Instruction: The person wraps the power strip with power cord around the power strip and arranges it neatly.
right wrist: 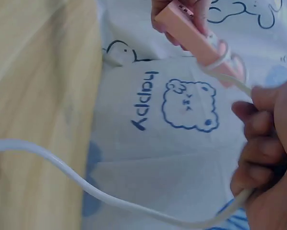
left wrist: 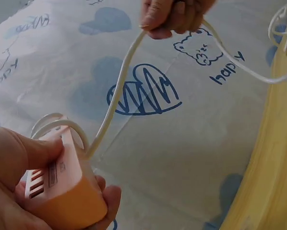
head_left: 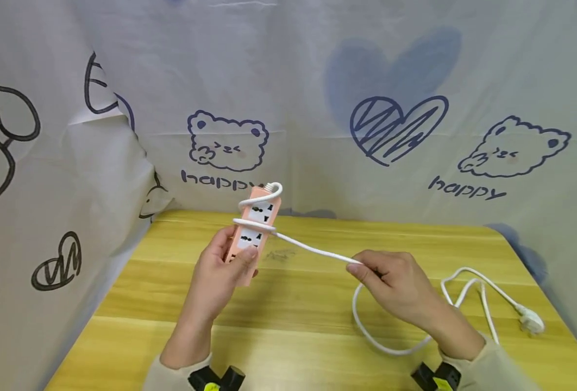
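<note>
Currently gripping a pink power strip [head_left: 249, 240] in the left hand [head_left: 220, 271], with the thumb laid over the socketed face and the fingers wrapped round behind. Held clear of the table [head_left: 293, 347], left of its middle, with the cord end pointing toward the far edge. Pinching the white cord [head_left: 318, 251] between thumb and curled fingers of the right hand [head_left: 401, 285], with the stretch between both hands drawn nearly straight.

Judging by the turns, partway through winding, probably early: out of the strip's end and across the face at least twice, with the part near the left thumb bare. Left to wrap, most likely: the longer share, running past the right hand into a loose loop [head_left: 391, 352] and on in bends to the white plug [head_left: 532, 321], lying near the table's right edge. Not yet fastened anywhere visible. Impossible to tell how neatly wrapped behind the strip.
</note>
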`<action>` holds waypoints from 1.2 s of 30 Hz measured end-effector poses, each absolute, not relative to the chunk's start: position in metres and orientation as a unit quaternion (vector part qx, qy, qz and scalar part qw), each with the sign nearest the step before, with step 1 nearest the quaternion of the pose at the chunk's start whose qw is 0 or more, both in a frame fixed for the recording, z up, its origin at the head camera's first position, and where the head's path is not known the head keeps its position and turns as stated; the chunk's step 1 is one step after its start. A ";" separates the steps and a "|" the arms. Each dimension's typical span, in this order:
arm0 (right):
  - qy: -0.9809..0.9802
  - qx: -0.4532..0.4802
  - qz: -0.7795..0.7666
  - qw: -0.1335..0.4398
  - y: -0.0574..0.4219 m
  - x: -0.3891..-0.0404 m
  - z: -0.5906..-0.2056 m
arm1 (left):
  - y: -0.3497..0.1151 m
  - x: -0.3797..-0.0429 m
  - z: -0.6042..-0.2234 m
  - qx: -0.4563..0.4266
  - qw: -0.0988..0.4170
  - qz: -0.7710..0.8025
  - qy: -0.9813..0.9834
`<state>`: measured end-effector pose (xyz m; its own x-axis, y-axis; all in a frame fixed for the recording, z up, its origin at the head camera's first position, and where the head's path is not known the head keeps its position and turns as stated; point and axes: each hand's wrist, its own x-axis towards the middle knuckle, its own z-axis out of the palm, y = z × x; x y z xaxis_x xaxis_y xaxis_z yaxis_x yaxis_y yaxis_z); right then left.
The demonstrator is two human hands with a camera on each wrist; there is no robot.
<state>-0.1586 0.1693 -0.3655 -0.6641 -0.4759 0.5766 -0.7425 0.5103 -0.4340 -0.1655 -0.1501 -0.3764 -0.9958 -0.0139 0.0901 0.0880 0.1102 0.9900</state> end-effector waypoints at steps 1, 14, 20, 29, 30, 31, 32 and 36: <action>-0.845 0.369 0.335 0.193 0.170 -0.157 -0.362 | -0.151 -0.165 -0.377 -0.014 0.054 -0.634 -0.771; -0.793 0.536 0.154 0.248 0.147 -0.139 -0.311 | -0.128 -0.170 -0.399 -0.046 0.090 -0.327 -0.940; -0.798 0.535 0.121 0.248 0.138 -0.171 -0.304 | -0.114 -0.160 -0.407 -0.209 0.014 -0.255 -0.944; -0.876 0.387 0.213 0.194 0.155 -0.226 -0.338 | -0.117 -0.147 -0.396 -0.350 -0.043 -0.304 -0.885; -0.885 0.365 0.230 0.177 0.157 -0.228 -0.343 | -0.117 -0.146 -0.393 -0.353 -0.049 -0.313 -0.881; -0.892 0.345 0.246 0.159 0.157 -0.230 -0.349 | -0.118 -0.146 -0.391 -0.357 -0.053 -0.319 -0.877; -0.898 0.326 0.259 0.140 0.157 -0.231 -0.354 | -0.119 -0.145 -0.389 -0.361 -0.054 -0.323 -0.873; -0.910 0.272 0.303 0.079 0.149 -0.229 -0.376 | -0.123 -0.145 -0.386 -0.363 -0.048 -0.373 -0.853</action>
